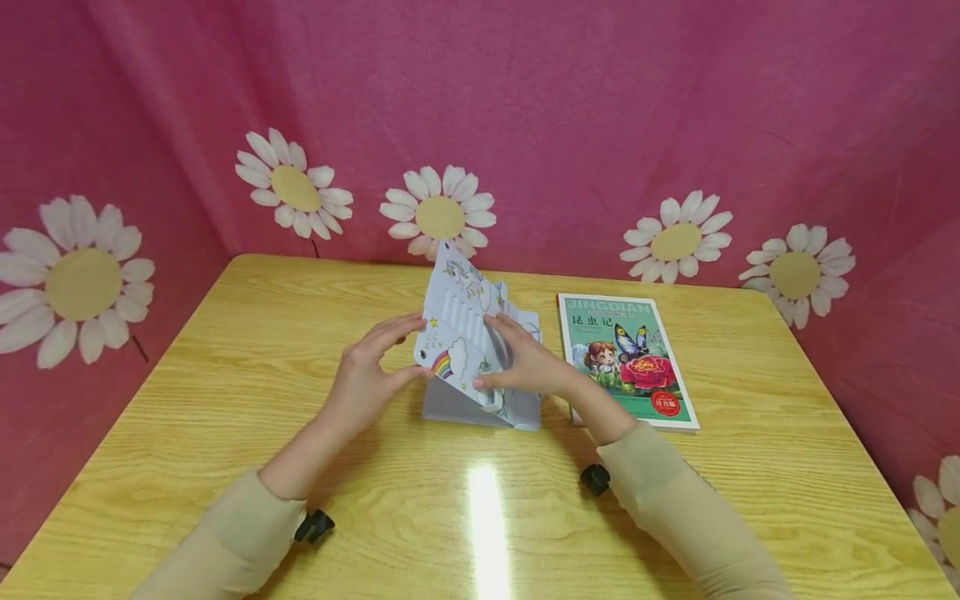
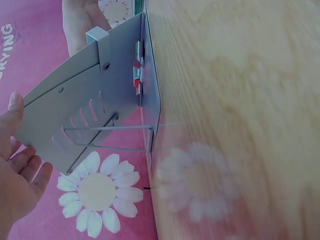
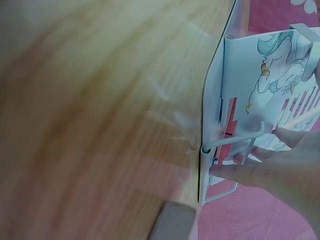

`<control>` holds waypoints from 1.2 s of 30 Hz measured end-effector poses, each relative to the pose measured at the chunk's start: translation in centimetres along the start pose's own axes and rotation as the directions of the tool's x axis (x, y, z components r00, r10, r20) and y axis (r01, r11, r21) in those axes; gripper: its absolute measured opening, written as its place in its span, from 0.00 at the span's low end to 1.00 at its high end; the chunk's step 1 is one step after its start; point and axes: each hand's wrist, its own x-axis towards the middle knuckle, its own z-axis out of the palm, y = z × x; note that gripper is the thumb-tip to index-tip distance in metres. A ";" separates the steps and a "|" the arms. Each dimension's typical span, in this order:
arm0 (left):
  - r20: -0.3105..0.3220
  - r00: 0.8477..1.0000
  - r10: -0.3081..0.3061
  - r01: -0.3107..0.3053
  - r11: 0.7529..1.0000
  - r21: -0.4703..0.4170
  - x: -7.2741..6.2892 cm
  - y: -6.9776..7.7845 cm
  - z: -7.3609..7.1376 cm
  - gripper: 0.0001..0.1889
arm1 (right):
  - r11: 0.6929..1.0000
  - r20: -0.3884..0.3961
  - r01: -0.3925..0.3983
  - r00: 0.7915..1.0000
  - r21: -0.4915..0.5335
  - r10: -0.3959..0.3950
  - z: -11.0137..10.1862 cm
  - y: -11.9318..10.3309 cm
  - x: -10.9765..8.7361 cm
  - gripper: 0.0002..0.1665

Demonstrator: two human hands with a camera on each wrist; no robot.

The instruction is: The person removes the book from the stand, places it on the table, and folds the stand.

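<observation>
A white book stand (image 1: 453,321) printed with a unicorn, stars and a rainbow stands on the table, its slotted panel tilted up from a flat base. My left hand (image 1: 365,367) pinches the panel's outer edge between thumb and fingers. In the left wrist view the panel's plain back (image 2: 82,95) shows, with a wire support leg (image 2: 110,128) reaching to the base. My right hand (image 1: 528,362) touches the printed side with fairly straight, spread fingers. The right wrist view shows these fingers beside a bent wire page holder (image 3: 235,139); some fingertips are partly hidden.
To the right of the stand lies a green picture-cover book (image 1: 622,358). Behind the wooden table (image 1: 300,333) hangs a pink cloth (image 1: 525,100) with large white daisies. Dark small pieces hang below each wrist.
</observation>
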 end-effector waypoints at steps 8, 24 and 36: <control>-0.014 1.000 0.009 -0.009 1.000 0.011 0.0 0.1 0.3 0.33 | 1.000 0.010 -0.007 1.000 0.023 0.007 -0.3 0.1 0.0 0.64; 0.018 1.000 -0.013 0.015 0.995 -0.103 0.0 0.4 0.2 0.32 | 0.995 -0.096 0.096 0.990 -0.039 -0.099 0.7 -0.6 -2.3 0.56; 0.104 0.994 0.033 -0.025 0.997 -0.077 1.5 1.6 0.3 0.29 | 0.981 -0.170 0.174 0.973 0.087 -0.157 1.0 -1.8 -4.5 0.50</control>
